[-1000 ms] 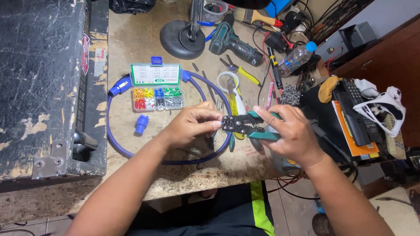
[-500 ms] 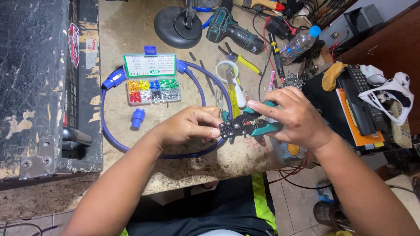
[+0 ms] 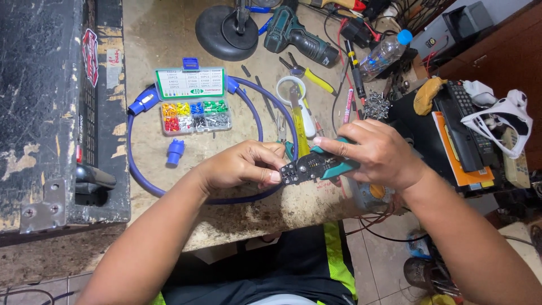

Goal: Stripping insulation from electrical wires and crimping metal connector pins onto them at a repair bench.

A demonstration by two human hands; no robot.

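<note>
Gripping teal crimping pliers (image 3: 316,165) — both hands near bench edge (image 3: 282,223).

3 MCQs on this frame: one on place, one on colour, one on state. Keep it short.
1. Where is the compartment box of coloured ferrules?
A) on the bench, inside the cable loop
B) on the floor
C) in a hand

2. Colour of the loose connector below the box?
A) red
B) blue
C) yellow

3. What does the right hand do?
A) rests empty
B) holds the bottle
C) grips the teal-handled crimper

A: cable curves around it. B: plainly blue. C: fingers wrap the handles, while the left hand pinches at the head.
</note>
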